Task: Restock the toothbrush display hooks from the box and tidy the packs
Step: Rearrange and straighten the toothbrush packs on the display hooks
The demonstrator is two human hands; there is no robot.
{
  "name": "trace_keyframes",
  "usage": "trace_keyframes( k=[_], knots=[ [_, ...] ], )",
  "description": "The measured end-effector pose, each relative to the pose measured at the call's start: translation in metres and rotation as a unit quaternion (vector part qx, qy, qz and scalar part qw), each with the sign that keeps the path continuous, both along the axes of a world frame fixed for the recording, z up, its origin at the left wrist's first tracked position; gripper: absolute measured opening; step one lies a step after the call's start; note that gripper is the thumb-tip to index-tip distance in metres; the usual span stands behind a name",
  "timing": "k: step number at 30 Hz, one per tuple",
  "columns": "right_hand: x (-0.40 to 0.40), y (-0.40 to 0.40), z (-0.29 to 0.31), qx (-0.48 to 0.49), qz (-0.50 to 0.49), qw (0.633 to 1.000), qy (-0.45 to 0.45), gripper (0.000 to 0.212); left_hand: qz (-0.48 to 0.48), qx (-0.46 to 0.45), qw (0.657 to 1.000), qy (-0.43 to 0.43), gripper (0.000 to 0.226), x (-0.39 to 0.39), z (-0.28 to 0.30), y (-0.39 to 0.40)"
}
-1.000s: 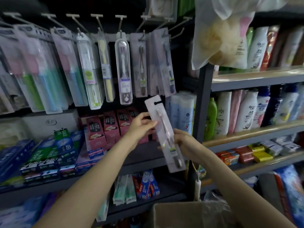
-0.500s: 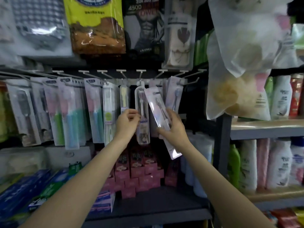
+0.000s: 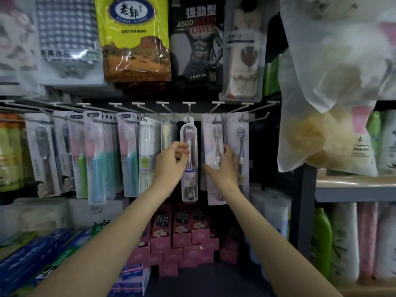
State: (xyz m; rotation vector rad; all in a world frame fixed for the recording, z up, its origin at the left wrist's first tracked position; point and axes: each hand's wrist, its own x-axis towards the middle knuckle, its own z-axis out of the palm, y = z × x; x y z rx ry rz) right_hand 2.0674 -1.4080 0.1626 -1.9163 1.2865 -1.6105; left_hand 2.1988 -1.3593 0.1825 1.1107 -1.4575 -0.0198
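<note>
Hands at hooks, right hand holding pale toothbrush pack, seemingly hooked, left hand beside clear pack.

Both bare forearms reached up and forward from the bottom of the view, converging toward the middle. The left hand was raised with its back to the camera, fingers curled inward and thumb and fingertips pinched together at its upper right edge. The right hand sat just beside it at about the same height, also back to the camera, thumb spread out to the left and fingers bent upward in a grip, the two hands close but apart
</note>
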Motion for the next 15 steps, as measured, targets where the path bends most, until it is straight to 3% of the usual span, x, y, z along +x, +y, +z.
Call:
trace_keyframes(
  k=[3, 8, 11, 15],
  knots=[
    [0.005, -0.01, -0.001, 0.014, 0.016, 1.0, 0.017, 0.083, 0.052, -0.024, 0.998, -0.018, 0.027, 0.002, -0.003, -0.001],
    [0.01, -0.026, -0.003, 0.006, -0.002, 1.0, -0.011, 0.076, 0.148, -0.014, 0.987, -0.052, 0.072, -0.002, -0.011, -0.007],
    [0.014, -0.033, 0.001, 0.002, 0.014, 0.999, -0.044, 0.081, 0.201, -0.032, 0.974, -0.104, 0.086, -0.011, -0.016, -0.012],
    [0.023, -0.043, 0.01, -0.014, -0.01, 0.998, -0.065, 0.091, 0.193, 0.014, 0.977, -0.095, 0.097, -0.02, -0.019, -0.023]
  ],
)
